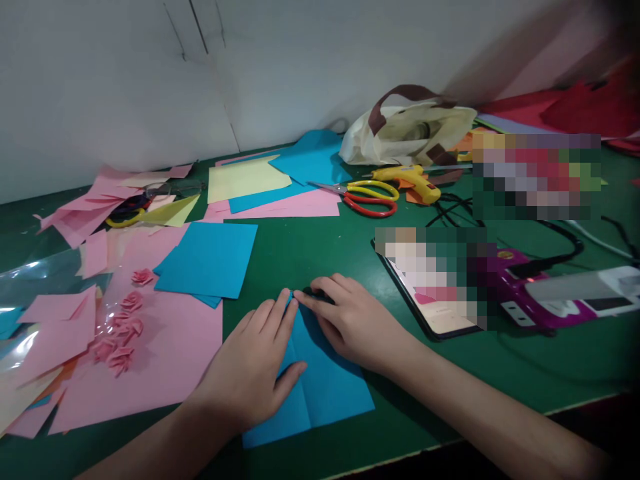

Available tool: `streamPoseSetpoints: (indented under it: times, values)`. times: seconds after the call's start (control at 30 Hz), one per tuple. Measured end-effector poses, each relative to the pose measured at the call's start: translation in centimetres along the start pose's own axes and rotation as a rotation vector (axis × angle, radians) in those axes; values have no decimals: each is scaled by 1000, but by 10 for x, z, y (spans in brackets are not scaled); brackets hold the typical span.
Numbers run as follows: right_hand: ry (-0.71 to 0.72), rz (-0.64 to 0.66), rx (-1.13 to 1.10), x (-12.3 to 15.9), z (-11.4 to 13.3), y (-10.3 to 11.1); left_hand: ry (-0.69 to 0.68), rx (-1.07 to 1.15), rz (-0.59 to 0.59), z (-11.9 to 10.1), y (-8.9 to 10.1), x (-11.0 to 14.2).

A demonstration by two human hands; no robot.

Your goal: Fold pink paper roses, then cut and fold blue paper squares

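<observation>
A blue sheet of paper [333, 380] with a lengthwise crease lies in front of me on the green table. My left hand [263, 353] rests flat over its left side, fingers stretched toward the far end and thumb apart. From the right, my right hand [345, 317] bends its fingers over the paper's far end, its index fingertip meeting my left fingertips at the crease. A dark patch shows beneath the right fingers; I cannot tell whether it is an object or shadow. Left of my hands, more blue squares [213, 260] overlap a pink sheet [185, 353].
Folded pink paper roses [127, 327] sit on the pink sheet. Scissors [370, 197], a yellow glue gun [407, 181] and a cloth bag [360, 137] stand farther back. A phone [435, 313] and a purple power strip [537, 303] with cords lie at right.
</observation>
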State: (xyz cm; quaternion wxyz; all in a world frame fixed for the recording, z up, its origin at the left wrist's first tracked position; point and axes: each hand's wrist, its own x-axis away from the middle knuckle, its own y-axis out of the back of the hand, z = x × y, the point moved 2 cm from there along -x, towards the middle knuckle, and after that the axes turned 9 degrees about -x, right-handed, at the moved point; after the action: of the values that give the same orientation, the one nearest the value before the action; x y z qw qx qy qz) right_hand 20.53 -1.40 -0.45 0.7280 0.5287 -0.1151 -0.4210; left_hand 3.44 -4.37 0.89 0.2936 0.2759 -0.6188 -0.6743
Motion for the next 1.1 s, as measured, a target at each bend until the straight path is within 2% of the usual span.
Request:
streamPoseSetpoints:
  times: [0.37, 0.67, 1.1]
  values:
    - [-24, 18, -47, 1, -5, 5, -16, -74, 31, -1, 1, -2]
    - [-50, 48, -79, 2, -5, 10, 32, -34, -2, -5, -2, 1]
    - [-17, 51, -99, 2, -12, 10, -45, 2, -10, 3, 2, -1]
